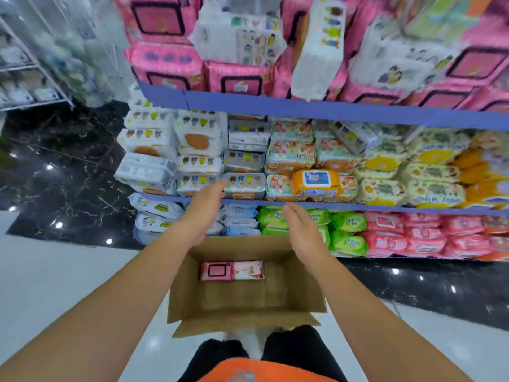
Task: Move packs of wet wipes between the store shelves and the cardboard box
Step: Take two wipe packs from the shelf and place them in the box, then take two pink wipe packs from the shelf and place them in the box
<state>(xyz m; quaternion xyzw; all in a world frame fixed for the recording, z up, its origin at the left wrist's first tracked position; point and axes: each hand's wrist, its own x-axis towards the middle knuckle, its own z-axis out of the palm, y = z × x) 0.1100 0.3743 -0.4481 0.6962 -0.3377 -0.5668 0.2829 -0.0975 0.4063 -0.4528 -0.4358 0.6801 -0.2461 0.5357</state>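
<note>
Nearest, an open cardboard box (305,288) on the pale floor (68,271); holds a pink pack (215,271) and a paler pack (248,270) side by side at its far wall. Above its far edge, left hand (203,213) and right hand (301,230), both released, fingers straight, palms facing, gripping nothing. Beyond, shelves (358,206) crammed with wet-wipe packs.

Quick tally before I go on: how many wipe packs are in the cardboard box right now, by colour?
Deep pink pack, dark-framed lid: 1
Pale pink-and-white pack: 1
Total in the cardboard box: 2
</note>
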